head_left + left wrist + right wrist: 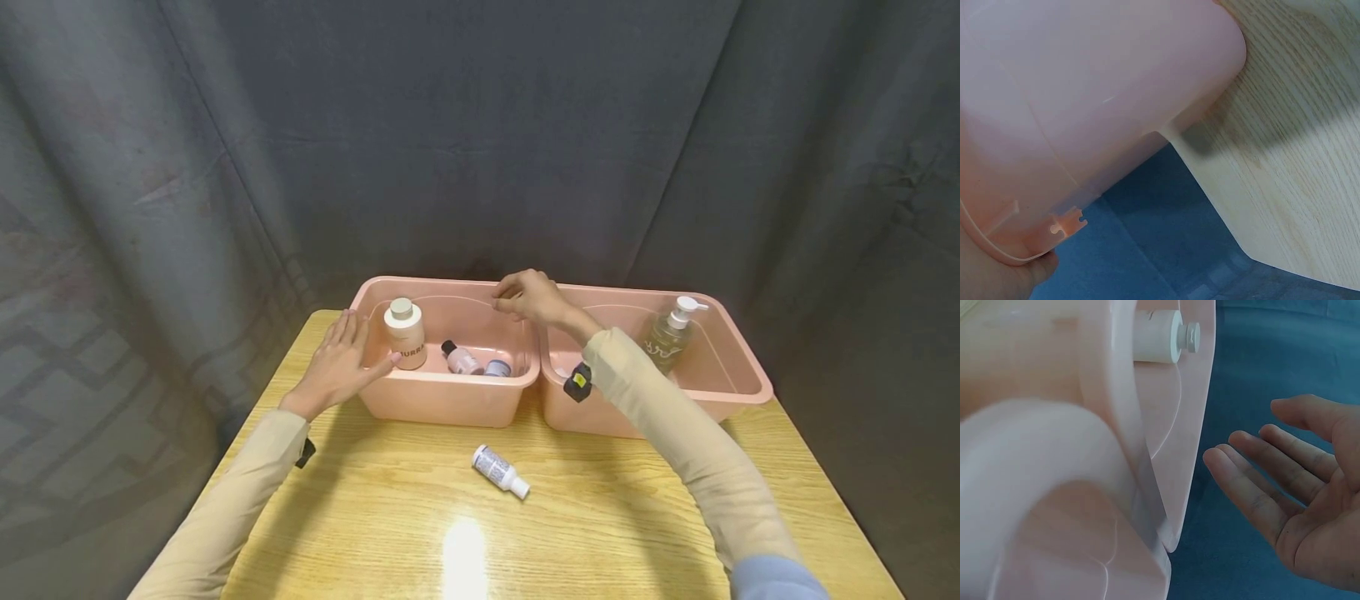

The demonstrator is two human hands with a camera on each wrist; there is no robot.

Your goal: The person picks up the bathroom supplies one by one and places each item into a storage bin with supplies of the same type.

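Note:
My left hand (pixel 337 358) rests on the left rim of the left pink bin (pixel 442 408), fingers extended and thumb reaching over its front edge. In the left wrist view, part of that hand (pixel 997 275) touches the rim. My right hand (pixel 532 296), empty with fingers loosely bent, hovers over the back of the two bins near where they meet. The left bin contains a white-capped bottle (pixel 406 337) standing upright, a small black-capped bottle (pixel 462 359) lying down, and a small container (pixel 497 368). Inside the right pink bin (pixel 738 387) stands a pump bottle (pixel 667 337).
A small white bottle (pixel 498 472) lies on its side on the wooden table (pixel 375 517), in front of the bins. Right behind the bins hangs a dark grey curtain (pixel 450 150). My right forearm crosses over the right bin and partly hides its inside.

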